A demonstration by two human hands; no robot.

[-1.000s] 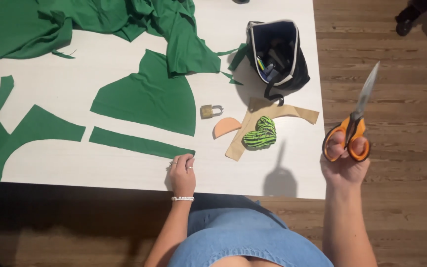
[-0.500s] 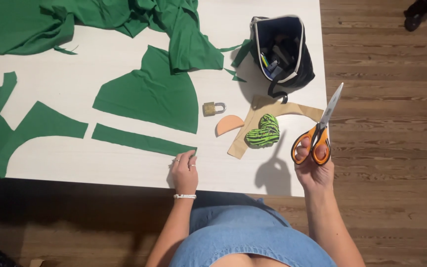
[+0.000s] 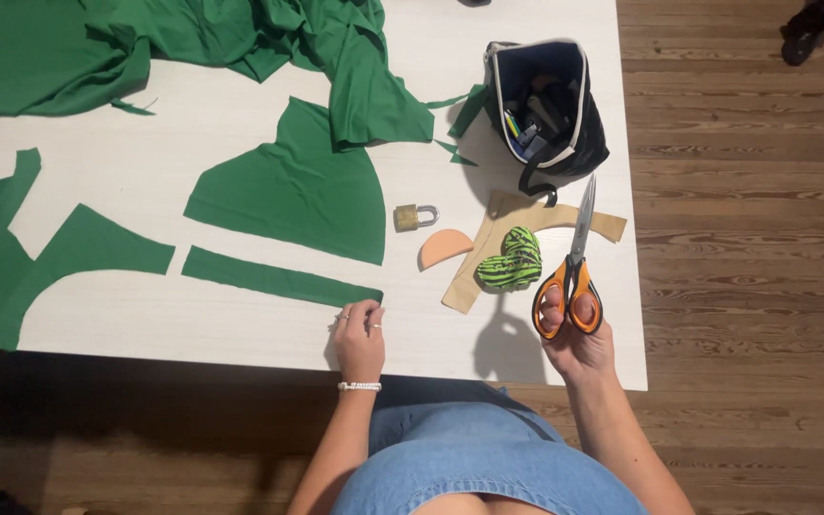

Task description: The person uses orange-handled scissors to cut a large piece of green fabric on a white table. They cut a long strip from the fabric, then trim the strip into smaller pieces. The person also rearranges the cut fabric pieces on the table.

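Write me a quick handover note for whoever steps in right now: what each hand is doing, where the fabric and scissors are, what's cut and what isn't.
Left hand: fingertips on the near end of the narrow green strip, at the table edge.
Right hand: holds the orange-handled scissors, blades shut, pointing away, above the table's right end.
Done: several cut green pieces lie flat, including the curved panel.
Left: the large green fabric is bunched uncut at the far side.
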